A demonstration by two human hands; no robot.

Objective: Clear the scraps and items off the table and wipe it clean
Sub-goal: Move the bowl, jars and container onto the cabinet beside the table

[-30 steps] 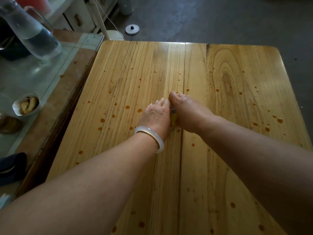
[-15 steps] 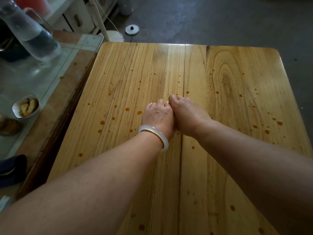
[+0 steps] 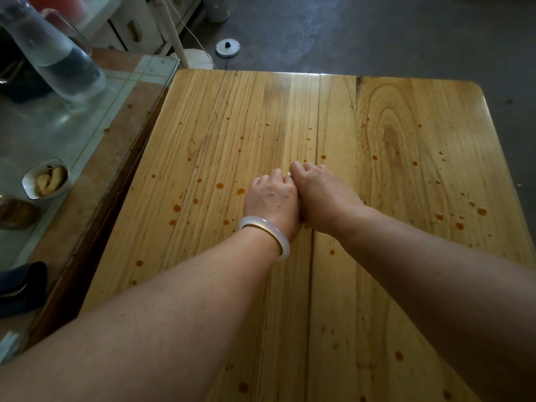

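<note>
Mostly hidden scrap point(image 3: 286, 176), axis unclear, between hands point(image 3: 271, 195) point(image 3: 322, 195).

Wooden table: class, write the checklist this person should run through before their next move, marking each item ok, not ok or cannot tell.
1. Orange-brown drops wiped off the pale wooden table: not ok, spots lie across it.
2. Small yellow scrap secured between left hand and right hand: cannot tell, mostly hidden.
3. Wiping cloth within reach: not ok, none in view.
4. Clear glass jug on the glass-topped side table, apart from both hands: ok.
</note>
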